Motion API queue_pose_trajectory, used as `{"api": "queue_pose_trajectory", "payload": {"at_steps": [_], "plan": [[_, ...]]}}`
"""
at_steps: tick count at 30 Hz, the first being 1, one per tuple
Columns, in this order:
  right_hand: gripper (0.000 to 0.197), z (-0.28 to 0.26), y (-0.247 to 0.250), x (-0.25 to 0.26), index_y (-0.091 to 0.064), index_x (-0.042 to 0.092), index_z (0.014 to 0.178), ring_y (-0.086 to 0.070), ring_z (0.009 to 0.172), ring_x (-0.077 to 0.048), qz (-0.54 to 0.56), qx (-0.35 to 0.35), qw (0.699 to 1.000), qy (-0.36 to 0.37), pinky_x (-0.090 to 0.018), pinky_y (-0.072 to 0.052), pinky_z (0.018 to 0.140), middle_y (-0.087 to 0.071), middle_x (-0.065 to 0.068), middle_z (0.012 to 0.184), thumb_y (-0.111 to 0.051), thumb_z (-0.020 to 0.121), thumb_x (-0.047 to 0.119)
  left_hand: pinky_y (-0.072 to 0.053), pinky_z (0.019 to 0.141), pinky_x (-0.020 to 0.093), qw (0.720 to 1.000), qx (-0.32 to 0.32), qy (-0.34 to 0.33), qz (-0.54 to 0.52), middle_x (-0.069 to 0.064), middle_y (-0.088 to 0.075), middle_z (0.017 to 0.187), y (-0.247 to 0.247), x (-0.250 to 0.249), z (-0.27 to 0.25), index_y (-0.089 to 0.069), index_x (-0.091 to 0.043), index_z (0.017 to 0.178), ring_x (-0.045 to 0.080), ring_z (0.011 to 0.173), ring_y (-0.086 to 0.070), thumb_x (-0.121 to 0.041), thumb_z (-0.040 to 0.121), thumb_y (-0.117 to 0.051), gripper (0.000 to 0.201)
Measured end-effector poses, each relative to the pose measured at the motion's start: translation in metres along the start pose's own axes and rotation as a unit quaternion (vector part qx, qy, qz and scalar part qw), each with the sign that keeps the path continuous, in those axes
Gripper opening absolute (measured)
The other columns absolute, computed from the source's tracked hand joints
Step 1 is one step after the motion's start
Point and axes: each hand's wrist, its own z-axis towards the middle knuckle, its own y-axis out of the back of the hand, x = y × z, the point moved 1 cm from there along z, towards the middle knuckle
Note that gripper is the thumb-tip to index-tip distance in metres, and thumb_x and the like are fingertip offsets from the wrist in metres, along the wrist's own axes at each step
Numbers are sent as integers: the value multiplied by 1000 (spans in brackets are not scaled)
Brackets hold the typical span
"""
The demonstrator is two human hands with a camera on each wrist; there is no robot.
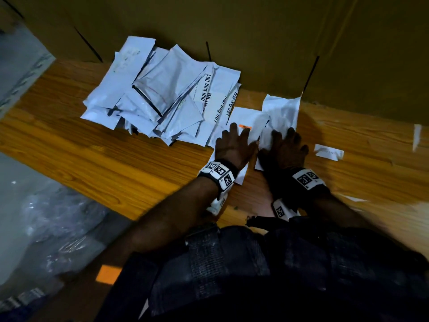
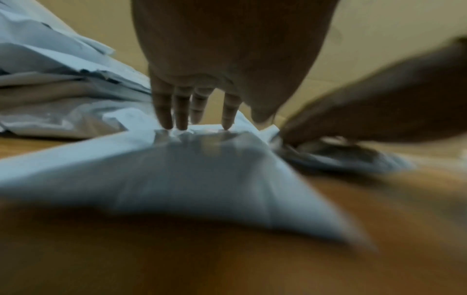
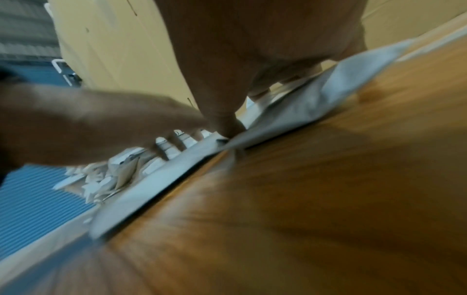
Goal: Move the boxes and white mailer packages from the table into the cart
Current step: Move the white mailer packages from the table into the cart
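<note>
Nearest us, wrist bands printed with black-and-white square codes sit on both forearms over the wood-grain table.

Our left hand lies with straight, slightly spread fingers whose tips press down on a flat white mailer that carries a small orange sticker; its writing is too small to read.

Our right hand, just beside the left, rests on a second, crumpled white mailer. Its thumb presses the mailer's edge; the pictures do not show whether the other fingers curl round it, so we cannot tell its grip.

To the right on the table, apart from the hands, lies a small white paper slip, markings illegible.

Farther off, to the left, a loose pile of white mailers lies on the table; two labels read "mai png 001", one above a barcode.

Behind all, upright brown cardboard boxes stand along the table's far edge.
</note>
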Motion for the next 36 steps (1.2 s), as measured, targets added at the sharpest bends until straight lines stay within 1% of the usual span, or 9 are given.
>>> {"api": "queue_pose_trajectory", "payload": {"at_steps": [3, 6, 11, 16, 19, 23, 27, 32, 36], "plan": [[66, 2, -2, 1, -28, 22, 146, -6, 147, -38, 25, 5, 1000, -5, -63, -9, 114, -7, -18, 160, -48, 89, 51, -50, 86, 46, 1000, -10, 7, -19, 23, -57, 125, 13, 9, 20, -64, -20, 122, 42, 106, -57, -47, 92, -48, 44], [69, -1, -6, 1, -28, 23, 146, -6, 147, -39, 35, -8, 999, -2, -64, -9, 114, -7, -19, 160, -47, 89, 56, -30, 111, 52, 997, 77, 30, 5, 27, -30, 150, 14, 11, 24, -38, -26, 146, 46, 136, -31, -56, 90, -52, 66], [82, -2, -4, -1, -11, 25, 154, 9, 148, -39, 27, 49, 998, 2, -63, 2, 114, 11, -18, 161, -46, 89, 61, -14, 115, 61, 982, 167, 83, 0, 25, 7, 159, 9, -8, -2, -7, -35, 155, 47, 146, 1, -69, 86, -47, 86], [79, 1, 1, -2, -18, 27, 152, 10, 148, -38, 81, 63, 995, -7, -63, 6, 114, 11, -18, 161, -40, 89, 68, -19, 112, 61, 972, 197, 120, -41, 19, 11, 161, 10, -10, -9, -3, -40, 154, 45, 147, -2, -71, 89, -38, 80], [80, -6, -6, -6, -25, 30, 148, 5, 148, -38, 68, 20, 997, 5, -62, 4, 114, 5, -15, 162, -45, 84, 73, -24, 107, 62, 969, 206, 128, -38, 15, 12, 161, 15, -8, -11, -4, -46, 152, 45, 145, -8, -77, 84, -39, 82], [72, -12, -7, -10, -30, 28, 144, -7, 147, -39, 25, -5, 1000, 14, -64, -9, 114, -10, -16, 160, -55, 84, 60, -27, 106, 61, 969, 210, 128, -29, 15, 8, 161, 16, -3, -20, -4, -50, 150, 46, 143, -11, -73, 81, -52, 87], [61, -22, 5, -4, -39, 23, 136, -29, 131, -39, -8, -13, 1000, 14, -58, -31, 100, -30, -17, 144, -58, 84, 49, -34, 105, 51, 974, 181, 120, -64, 18, -11, 157, 20, -1, -29, -15, -46, 151, 45, 138, -23, -53, 84, -62, 82], [57, -37, 4, -9, -41, 24, 135, -31, 127, -40, 18, 6, 1000, 14, -56, -40, 92, -30, -17, 141, -60, 84, 41, -32, 108, 45, 976, 159, 125, -86, 17, -16, 155, 23, -2, -47, -21, -44, 149, 42, 137, -25, -45, 84, -63, 77], [58, -52, 3, -15, -42, 24, 135, -29, 129, -40, 20, 1, 1000, 8, -56, -43, 90, -28, -16, 143, -62, 84, 41, -35, 103, 49, 975, 154, 134, -85, 15, -21, 148, 24, -8, -64, -23, -47, 145, 42, 133, -27, -47, 81, -63, 75]]}}
